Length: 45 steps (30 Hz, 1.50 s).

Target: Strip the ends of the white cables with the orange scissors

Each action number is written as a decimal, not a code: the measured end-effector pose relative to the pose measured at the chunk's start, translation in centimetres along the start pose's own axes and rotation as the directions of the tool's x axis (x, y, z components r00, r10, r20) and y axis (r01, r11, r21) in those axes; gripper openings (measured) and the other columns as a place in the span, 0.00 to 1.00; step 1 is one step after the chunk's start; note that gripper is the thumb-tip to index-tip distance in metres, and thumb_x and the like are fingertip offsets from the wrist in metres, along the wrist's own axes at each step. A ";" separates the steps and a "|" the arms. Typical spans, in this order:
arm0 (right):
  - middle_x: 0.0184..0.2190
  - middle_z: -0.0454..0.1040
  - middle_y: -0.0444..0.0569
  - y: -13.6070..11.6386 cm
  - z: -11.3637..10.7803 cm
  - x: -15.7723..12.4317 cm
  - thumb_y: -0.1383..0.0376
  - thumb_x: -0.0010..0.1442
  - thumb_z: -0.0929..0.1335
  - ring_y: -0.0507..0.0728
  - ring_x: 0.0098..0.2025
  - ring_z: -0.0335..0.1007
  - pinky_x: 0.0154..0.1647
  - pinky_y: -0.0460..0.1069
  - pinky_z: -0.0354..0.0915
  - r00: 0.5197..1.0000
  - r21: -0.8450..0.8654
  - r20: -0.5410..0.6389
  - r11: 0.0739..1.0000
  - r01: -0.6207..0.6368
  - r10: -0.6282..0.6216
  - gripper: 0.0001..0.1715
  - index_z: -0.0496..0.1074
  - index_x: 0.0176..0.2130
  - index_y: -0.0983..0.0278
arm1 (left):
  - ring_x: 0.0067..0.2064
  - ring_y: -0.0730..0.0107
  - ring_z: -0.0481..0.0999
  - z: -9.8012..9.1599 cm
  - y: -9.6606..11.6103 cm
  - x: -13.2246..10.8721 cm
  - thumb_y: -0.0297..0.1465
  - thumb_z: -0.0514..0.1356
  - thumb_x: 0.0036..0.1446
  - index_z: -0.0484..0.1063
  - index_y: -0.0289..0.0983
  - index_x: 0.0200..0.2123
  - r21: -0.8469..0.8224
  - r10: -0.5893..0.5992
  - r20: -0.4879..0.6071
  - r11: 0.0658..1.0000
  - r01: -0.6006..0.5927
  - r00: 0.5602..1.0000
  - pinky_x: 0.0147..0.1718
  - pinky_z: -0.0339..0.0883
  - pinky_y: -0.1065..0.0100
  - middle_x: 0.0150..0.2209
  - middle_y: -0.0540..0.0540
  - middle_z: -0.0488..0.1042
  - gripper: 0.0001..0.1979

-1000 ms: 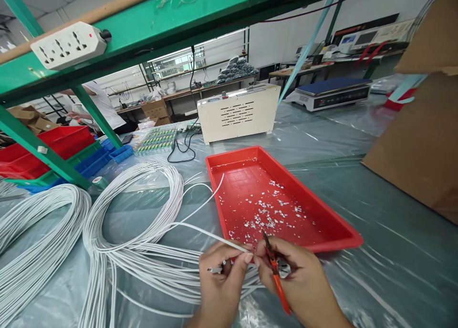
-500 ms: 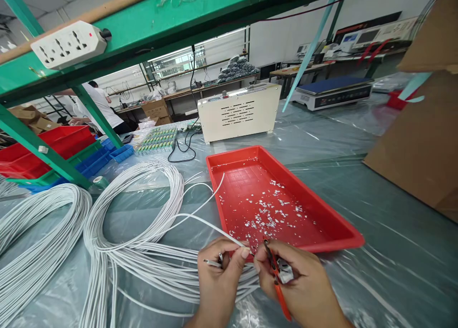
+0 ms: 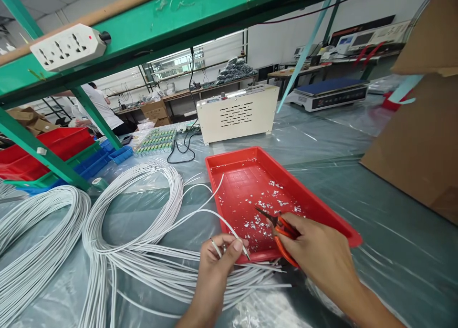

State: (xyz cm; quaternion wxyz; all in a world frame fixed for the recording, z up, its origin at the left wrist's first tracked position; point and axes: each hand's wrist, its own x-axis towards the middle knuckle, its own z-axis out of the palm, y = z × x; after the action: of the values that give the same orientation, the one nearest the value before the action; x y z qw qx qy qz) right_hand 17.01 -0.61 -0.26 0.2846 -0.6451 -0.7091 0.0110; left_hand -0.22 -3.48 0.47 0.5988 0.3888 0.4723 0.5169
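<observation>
My left hand (image 3: 219, 257) is closed on a white cable (image 3: 223, 220), pinching it just behind its end. The cable's dark-tipped end points down to the right at the tray's near edge, and another short white cable end sticks out between my fingers. Above the near part of the red tray (image 3: 209, 175), my right hand (image 3: 315, 244) grips orange-handled snips (image 3: 282, 232); their narrow dark blades point left and away from me. Silvery scraps (image 3: 263, 218) lie scattered in the tray. A large coil of white cable (image 3: 98, 209) rests to the left, its ends running beneath my left hand.
A second cable coil (image 3: 39, 242) lies far left, near stacked plastic bins (image 3: 64, 144). A beige machine (image 3: 238, 113) and a scale (image 3: 329, 92) stand behind the tray. A cardboard box (image 3: 418, 142) is at right; a green beam (image 3: 143, 23) with a power strip (image 3: 67, 46) crosses above.
My right hand has moved away from the cable end, up and to the right, and the snips now point over the tray. My left hand still pinches the cable, whose end is now exposed.
</observation>
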 end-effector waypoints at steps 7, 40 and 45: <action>0.24 0.69 0.45 -1.2 -0.5 -0.8 0.73 0.51 0.62 0.52 0.25 0.65 0.25 0.45 0.59 0.898 0.427 -0.097 0.797 0.426 -0.428 0.17 0.68 0.42 0.64 | 0.16 0.84 0.40 -0.2 -0.1 0.3 0.38 0.61 0.46 0.69 0.31 0.25 -0.048 -0.061 0.042 0.997 0.063 0.997 0.16 0.33 0.74 0.14 0.58 0.52 0.14; 0.18 0.68 0.43 -3.3 0.5 -1.8 0.54 0.47 0.70 0.47 0.19 0.58 0.20 0.42 0.55 0.779 0.784 0.621 0.038 -0.620 -0.090 0.17 0.72 0.27 0.67 | 0.14 0.85 0.38 -0.3 -0.3 0.5 0.34 0.58 0.52 0.61 0.34 0.25 -0.158 0.020 0.042 0.987 -0.013 0.999 0.15 0.34 0.75 0.11 0.61 0.47 0.11; 0.19 0.70 0.44 -3.2 0.5 -1.8 0.55 0.48 0.69 0.47 0.19 0.59 0.20 0.42 0.55 0.789 0.795 0.607 0.052 -0.605 -0.096 0.16 0.72 0.27 0.67 | 0.14 0.84 0.37 -0.4 -0.5 0.6 0.34 0.58 0.53 0.59 0.35 0.24 -0.167 0.000 0.048 0.986 0.008 0.999 0.16 0.34 0.75 0.11 0.62 0.47 0.11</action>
State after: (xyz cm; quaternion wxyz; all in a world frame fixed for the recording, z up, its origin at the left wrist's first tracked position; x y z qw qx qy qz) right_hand 13.89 -2.68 -0.14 0.4298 -0.3778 -0.4254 0.7012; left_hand -0.49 -2.99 -0.18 0.6415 0.3486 0.4137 0.5439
